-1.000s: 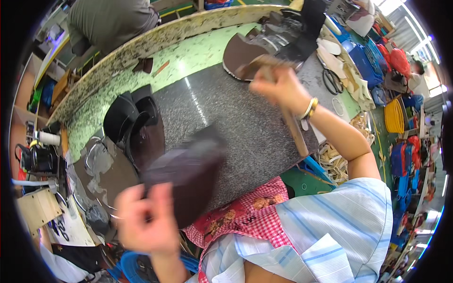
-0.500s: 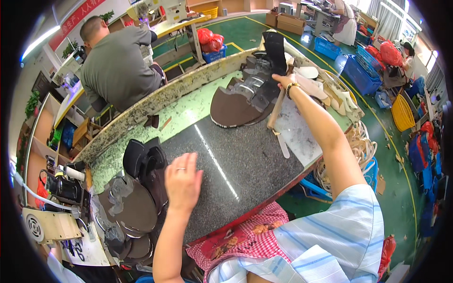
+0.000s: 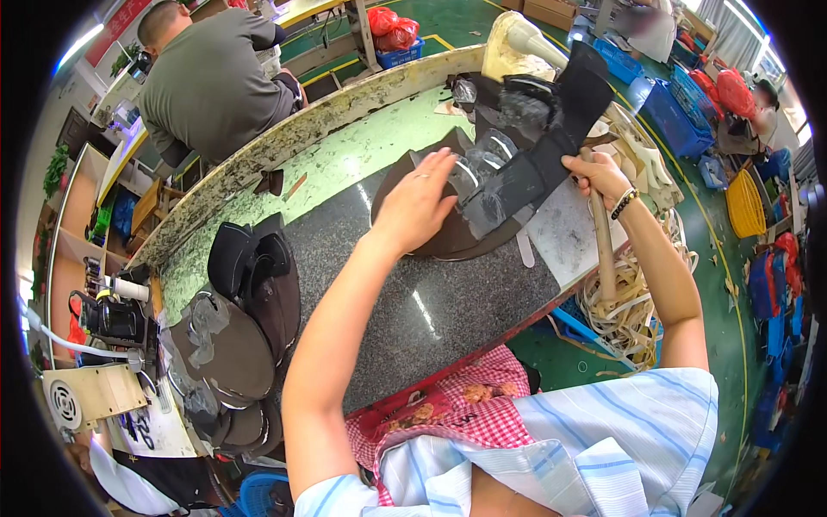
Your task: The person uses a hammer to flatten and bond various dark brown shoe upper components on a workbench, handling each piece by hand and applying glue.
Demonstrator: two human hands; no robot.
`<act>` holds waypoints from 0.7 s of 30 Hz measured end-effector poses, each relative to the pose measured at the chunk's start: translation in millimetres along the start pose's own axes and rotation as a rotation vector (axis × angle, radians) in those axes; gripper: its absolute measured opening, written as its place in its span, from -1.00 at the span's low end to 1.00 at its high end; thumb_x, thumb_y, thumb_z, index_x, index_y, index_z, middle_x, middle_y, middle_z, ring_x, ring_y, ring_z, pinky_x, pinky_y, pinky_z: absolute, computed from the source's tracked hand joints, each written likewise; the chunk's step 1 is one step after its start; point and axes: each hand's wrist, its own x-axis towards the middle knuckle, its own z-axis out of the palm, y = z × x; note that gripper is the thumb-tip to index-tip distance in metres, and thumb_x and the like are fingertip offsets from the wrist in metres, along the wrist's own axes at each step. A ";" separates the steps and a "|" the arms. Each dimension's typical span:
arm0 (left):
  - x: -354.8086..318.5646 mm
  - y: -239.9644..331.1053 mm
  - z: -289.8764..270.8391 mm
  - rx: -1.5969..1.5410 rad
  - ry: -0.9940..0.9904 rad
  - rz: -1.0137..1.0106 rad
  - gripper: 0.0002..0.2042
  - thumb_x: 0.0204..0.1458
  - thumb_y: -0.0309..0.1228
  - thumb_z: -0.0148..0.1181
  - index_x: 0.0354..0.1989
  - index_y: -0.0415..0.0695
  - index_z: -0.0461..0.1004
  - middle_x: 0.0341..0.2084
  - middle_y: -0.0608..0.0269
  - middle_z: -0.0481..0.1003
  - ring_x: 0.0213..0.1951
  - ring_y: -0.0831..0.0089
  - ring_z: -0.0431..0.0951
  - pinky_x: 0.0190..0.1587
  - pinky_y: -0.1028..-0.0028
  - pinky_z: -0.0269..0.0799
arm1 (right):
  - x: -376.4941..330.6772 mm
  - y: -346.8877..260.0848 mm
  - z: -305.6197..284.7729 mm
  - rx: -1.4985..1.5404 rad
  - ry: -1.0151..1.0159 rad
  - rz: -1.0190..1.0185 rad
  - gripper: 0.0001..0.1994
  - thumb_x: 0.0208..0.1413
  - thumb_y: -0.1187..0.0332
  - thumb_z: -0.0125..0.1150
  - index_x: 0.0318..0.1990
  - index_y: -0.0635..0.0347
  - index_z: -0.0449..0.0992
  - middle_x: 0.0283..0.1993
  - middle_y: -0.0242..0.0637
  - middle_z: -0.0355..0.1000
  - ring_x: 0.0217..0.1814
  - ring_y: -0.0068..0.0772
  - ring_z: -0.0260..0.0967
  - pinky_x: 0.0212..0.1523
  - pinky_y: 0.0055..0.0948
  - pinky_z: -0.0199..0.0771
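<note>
Two bare hands at work, the left hand (image 3: 419, 204) and the right hand (image 3: 598, 175); one wooden-handled tool (image 3: 602, 250) in the right; one large dark brown oval leather piece (image 3: 448, 237) on the one grey speckled stone slab (image 3: 413, 302); one stack of dark brown leather pieces (image 3: 233, 345) at the near left; one other person in a grey shirt (image 3: 211, 86) far left; two blue plastic crates (image 3: 672, 103) far right.

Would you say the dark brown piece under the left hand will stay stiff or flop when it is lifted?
Probably floppy: the dark brown piece lies flat like thin sheet under the left hand. Likely light, and the clear film patches on it may feel slippery.
</note>
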 end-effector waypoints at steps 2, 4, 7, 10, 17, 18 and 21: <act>18.9 2.4 16.6 0.004 -0.036 -0.041 -0.41 0.15 -0.40 0.14 0.35 -0.22 0.13 0.33 -0.13 0.19 0.36 0.00 0.20 0.37 0.23 0.15 | 11.2 17.4 -15.4 -0.159 0.222 -0.180 -0.74 0.17 0.25 0.32 -0.33 0.21 0.39 -0.52 -0.44 0.37 -0.73 -0.71 0.17 -0.72 -0.66 0.21; 33.9 -9.7 29.5 0.010 -0.067 -0.092 -0.41 0.16 -0.40 0.12 0.36 -0.21 0.12 0.34 -0.13 0.19 0.35 0.00 0.21 0.37 0.24 0.15 | -3.7 14.2 -16.4 0.005 0.346 -0.295 -0.73 0.21 0.20 0.25 -0.26 0.25 0.39 -0.52 -0.43 0.37 -0.72 -0.70 0.18 -0.72 -0.63 0.20; 46.8 -29.3 41.1 -0.017 -0.127 -0.278 -0.45 0.15 -0.40 0.11 0.33 -0.17 0.18 0.23 -0.12 0.33 0.24 0.00 0.35 0.25 0.22 0.31 | -32.7 -13.2 7.7 -0.147 0.061 -0.346 -0.70 0.25 0.16 0.20 -0.10 0.22 0.44 -0.50 -0.44 0.39 -0.66 -0.72 0.24 -0.68 -0.60 0.24; 42.2 -4.3 20.0 0.201 -0.061 -0.135 -0.56 0.14 -0.37 0.12 0.21 -0.18 0.32 0.01 -0.02 0.48 0.09 0.02 0.47 0.13 0.21 0.40 | -30.2 -21.0 49.9 -0.580 -0.245 -0.596 -0.65 0.22 0.12 0.22 -0.08 0.26 0.50 -0.46 -0.22 0.51 -0.50 -0.35 0.48 -0.46 -0.34 0.47; -32.5 91.0 -22.1 0.431 0.102 0.207 -0.68 -0.29 -0.55 0.25 -0.25 -0.12 0.50 -0.35 0.10 0.49 -0.20 0.19 0.54 -0.13 0.23 0.47 | 51.5 -5.9 99.6 -1.543 -0.339 -1.042 -0.75 0.23 0.24 0.00 -0.27 0.24 0.50 -0.24 0.06 0.48 -0.15 0.08 0.52 -0.13 0.00 0.54; -48.2 110.6 -36.1 0.390 0.150 0.175 -0.71 -0.27 -0.55 0.24 -0.27 -0.12 0.50 -0.37 0.13 0.48 -0.22 0.19 0.55 -0.18 0.24 0.48 | 61.2 -5.9 91.5 -1.635 -0.371 -1.130 -0.76 0.23 0.25 -0.01 -0.28 0.22 0.50 -0.23 0.03 0.46 -0.12 0.03 0.52 -0.12 -0.01 0.55; -92.9 143.6 -99.3 0.122 0.257 -0.170 -0.72 -0.17 -0.56 0.32 -0.22 -0.09 0.51 -0.36 0.12 0.49 -0.40 0.15 0.55 -0.33 0.36 0.50 | 48.5 -23.5 80.3 -0.833 -0.366 -0.486 -0.63 0.21 0.12 0.15 -0.12 0.32 0.56 -0.28 -0.10 0.56 -0.24 -0.32 0.51 -0.17 -0.25 0.49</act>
